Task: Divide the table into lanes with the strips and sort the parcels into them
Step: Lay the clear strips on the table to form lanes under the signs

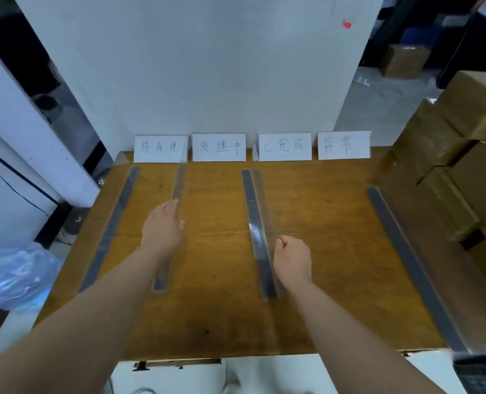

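**Lanes nearly set, parcels still waiting**

The fingers (171,206) of the left hand (163,226) lie straight and together, flat on the second strip (179,183), pressing it against the wood rather than gripping it. The right hand (293,258) is curled into a loose fist with the thumb tucked on top. Its knuckles sit just beside the third strip (250,200), and nothing shows in its grasp.

To my eye this is the tail of the dividing step: a strip is being nudged straight under the flat palm. A far-left strip (113,220) runs along the table's left edge and a right-hand strip (401,248) lies well apart towards the right.

The strips are long, thin and grey with a glossy sheen. The third has a paler, glassy band along its right side. Whether that is a second strip or a raised flange I cannot tell.

The table (216,294) is worn, scuffed brown board. Four white paper labels (219,147) with handwritten characters stand along its back edge.

The parcels (463,132), plain brown cardboard boxes, are stacked at the right, and none is in a lane yet. Next, I judge, comes lining each strip up with the gaps between labels, then reaching right for the first box. A crumpled blue plastic bag (14,274) sits off the left side.
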